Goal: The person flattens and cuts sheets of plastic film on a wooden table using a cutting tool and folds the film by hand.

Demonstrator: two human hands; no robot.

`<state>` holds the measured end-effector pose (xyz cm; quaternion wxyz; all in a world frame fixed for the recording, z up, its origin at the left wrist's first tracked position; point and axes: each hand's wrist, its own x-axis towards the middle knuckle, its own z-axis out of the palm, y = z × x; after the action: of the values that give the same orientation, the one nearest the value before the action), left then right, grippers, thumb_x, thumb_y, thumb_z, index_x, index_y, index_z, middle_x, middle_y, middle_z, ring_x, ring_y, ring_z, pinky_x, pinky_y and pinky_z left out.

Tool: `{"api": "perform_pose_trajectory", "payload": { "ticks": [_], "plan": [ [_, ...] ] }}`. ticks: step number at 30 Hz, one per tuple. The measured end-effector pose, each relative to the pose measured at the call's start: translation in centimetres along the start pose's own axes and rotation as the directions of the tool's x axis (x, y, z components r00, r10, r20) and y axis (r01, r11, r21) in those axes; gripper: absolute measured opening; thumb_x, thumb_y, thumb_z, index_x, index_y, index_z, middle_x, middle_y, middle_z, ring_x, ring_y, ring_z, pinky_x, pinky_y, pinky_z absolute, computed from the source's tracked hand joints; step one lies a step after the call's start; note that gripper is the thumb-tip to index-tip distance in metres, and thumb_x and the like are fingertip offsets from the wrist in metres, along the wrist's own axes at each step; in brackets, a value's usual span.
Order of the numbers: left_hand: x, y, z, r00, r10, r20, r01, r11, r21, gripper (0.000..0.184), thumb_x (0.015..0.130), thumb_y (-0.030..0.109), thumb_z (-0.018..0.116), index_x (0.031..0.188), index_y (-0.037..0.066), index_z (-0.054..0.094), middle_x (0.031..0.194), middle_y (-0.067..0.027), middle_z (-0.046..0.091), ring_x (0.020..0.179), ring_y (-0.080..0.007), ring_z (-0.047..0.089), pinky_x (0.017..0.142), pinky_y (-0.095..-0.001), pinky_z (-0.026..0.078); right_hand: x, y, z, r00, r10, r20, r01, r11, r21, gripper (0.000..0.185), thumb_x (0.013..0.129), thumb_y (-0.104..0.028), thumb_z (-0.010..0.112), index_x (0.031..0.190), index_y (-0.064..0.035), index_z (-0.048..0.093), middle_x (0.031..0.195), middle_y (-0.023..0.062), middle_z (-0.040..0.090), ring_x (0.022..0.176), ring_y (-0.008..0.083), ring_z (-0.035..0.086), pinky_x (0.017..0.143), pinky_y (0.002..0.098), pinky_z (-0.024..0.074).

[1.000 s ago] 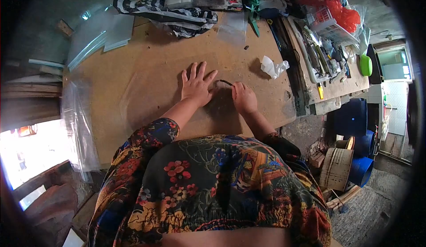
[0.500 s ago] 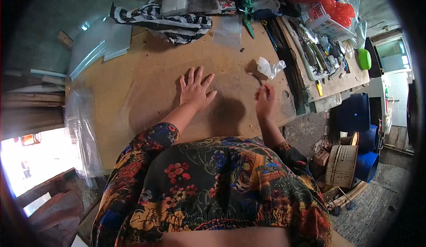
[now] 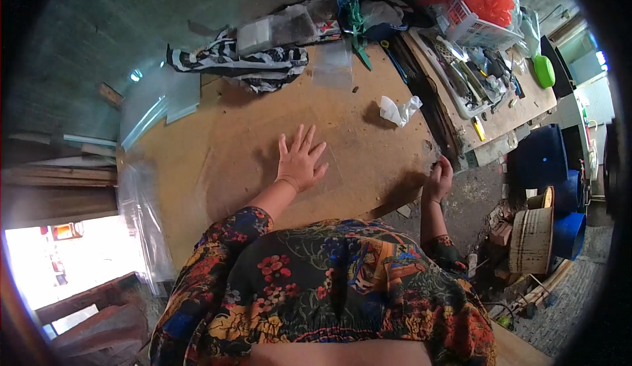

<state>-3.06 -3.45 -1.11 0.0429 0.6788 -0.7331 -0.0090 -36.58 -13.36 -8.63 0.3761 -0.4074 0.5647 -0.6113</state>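
My left hand [image 3: 299, 165] lies flat with fingers spread on a thin clear plastic sheet [image 3: 240, 158] on the wooden tabletop [image 3: 263, 106]. My right hand [image 3: 438, 180] is off to the right, over the table's edge. Its fingers are pinched together at the tips; something small and dark or see-through may be between them, too small to name. A crumpled white tissue [image 3: 399, 110] rests on the board beyond that hand.
Striped black-and-white plastic [image 3: 250, 66] and clear packets [image 3: 332, 66] lie along the back. At right stand a tray of tools [image 3: 464, 93], a white basket [image 3: 477, 27], a yellow cutter [image 3: 478, 129] and a green container [image 3: 544, 71]. Blue barrels [image 3: 538, 155] are on the floor.
My right hand has moved right and toward me, from over the board to its right edge, fingers still closed. My left hand stays flat on the sheet. The view has shifted slightly.
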Motion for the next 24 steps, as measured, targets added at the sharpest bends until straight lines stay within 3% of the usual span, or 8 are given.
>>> {"api": "perform_pose_trajectory", "payload": {
  "ticks": [3,6,7,9,13,15,22,24],
  "plan": [
    [0.3,-0.1,-0.4,1.000,0.013,0.018,-0.013,0.999,-0.033,0.046,0.079,0.041,0.046,0.119,0.018,0.051,0.138,-0.0145,0.026,0.130,-0.0343,0.015,0.099,-0.0587,0.009,-0.6,-0.6,1.3,0.888,-0.442,0.125,0.441,0.744,-0.502,0.019,0.081,-0.003,0.051,0.099,-0.0040,0.057,0.085,0.0041,0.054,0.076,0.0148,0.052,0.067,0.0251,0.0425],
    [2.0,-0.7,-0.9,1.000,0.009,0.023,-0.008,0.998,-0.068,0.046,0.079,0.037,0.049,0.120,0.015,0.049,0.137,-0.0140,0.028,0.130,-0.0314,0.019,0.100,-0.0537,0.017,-1.7,-2.1,2.5,0.807,-0.555,0.202,0.555,0.597,-0.579,0.021,0.078,-0.003,0.055,0.099,-0.0053,0.058,0.092,0.0090,0.054,0.075,0.0200,0.053,0.068,0.0274,0.0435],
    [3.3,-1.1,-0.8,1.000,0.012,0.020,-0.010,0.998,-0.060,0.046,0.079,0.037,0.049,0.120,0.015,0.049,0.137,-0.0140,0.028,0.130,-0.0314,0.019,0.100,-0.0537,0.017,-2.0,-1.8,2.6,0.848,-0.491,0.201,0.504,0.628,-0.592,0.026,0.076,-0.003,0.056,0.102,-0.0065,0.057,0.097,0.0118,0.053,0.075,0.0233,0.054,0.068,0.0292,0.0442],
    [7.4,-2.2,0.0,1.000,-0.011,0.029,0.021,0.925,-0.379,0.044,0.080,0.029,0.051,0.121,0.013,0.047,0.136,-0.0114,0.032,0.127,-0.0282,0.025,0.101,-0.0482,0.023,-2.1,-2.1,2.7,0.852,-0.461,0.250,0.508,0.610,-0.607,0.028,0.077,-0.002,0.056,0.105,-0.0061,0.055,0.096,0.0116,0.053,0.075,0.0231,0.054,0.067,0.0299,0.0452],
    [14.2,-2.4,2.3,0.996,0.049,-0.074,-0.068,0.958,-0.280,0.042,0.080,0.024,0.051,0.119,0.010,0.047,0.132,-0.0095,0.037,0.123,-0.0272,0.033,0.099,-0.0434,0.029,-2.1,-1.9,2.6,0.829,-0.471,0.302,0.550,0.585,-0.596,0.030,0.077,-0.002,0.056,0.107,-0.0061,0.054,0.095,0.0117,0.053,0.075,0.0234,0.055,0.065,0.0312,0.0463],
    [16.3,-2.1,2.9,0.997,0.013,-0.078,-0.019,0.997,-0.074,0.040,0.080,0.024,0.052,0.118,0.011,0.048,0.130,-0.0066,0.040,0.120,-0.0274,0.036,0.098,-0.0411,0.032,-2.2,-1.2,2.6,0.844,-0.455,0.284,0.528,0.612,-0.589,0.031,0.077,-0.002,0.057,0.107,-0.0063,0.054,0.095,0.0115,0.053,0.075,0.0236,0.055,0.066,0.0318,0.0463],
    [18.7,-3.9,4.9,0.998,0.006,-0.062,-0.013,0.993,-0.113,0.022,0.081,0.024,0.052,0.102,0.017,0.055,0.110,-0.0028,0.051,0.107,-0.0234,0.046,0.086,-0.0362,0.041,-2.4,-2.1,2.6,0.854,-0.438,0.280,0.513,0.624,-0.589,0.034,0.074,0.000,0.058,0.107,-0.0070,0.055,0.092,0.0099,0.055,0.072,0.0220,0.055,0.063,0.0311,0.0465],
    [18.9,-4.0,5.4,0.961,0.018,-0.277,-0.055,0.990,-0.126,0.010,0.078,0.016,0.054,0.085,0.009,0.055,0.094,-0.0075,0.055,0.092,-0.0265,0.050,0.077,-0.0375,0.043,-2.4,-2.3,2.6,0.835,-0.456,0.306,0.544,0.604,-0.583,0.034,0.074,0.001,0.057,0.107,-0.0075,0.055,0.091,0.0095,0.055,0.071,0.0215,0.055,0.063,0.0308,0.0466]
  ]
}}
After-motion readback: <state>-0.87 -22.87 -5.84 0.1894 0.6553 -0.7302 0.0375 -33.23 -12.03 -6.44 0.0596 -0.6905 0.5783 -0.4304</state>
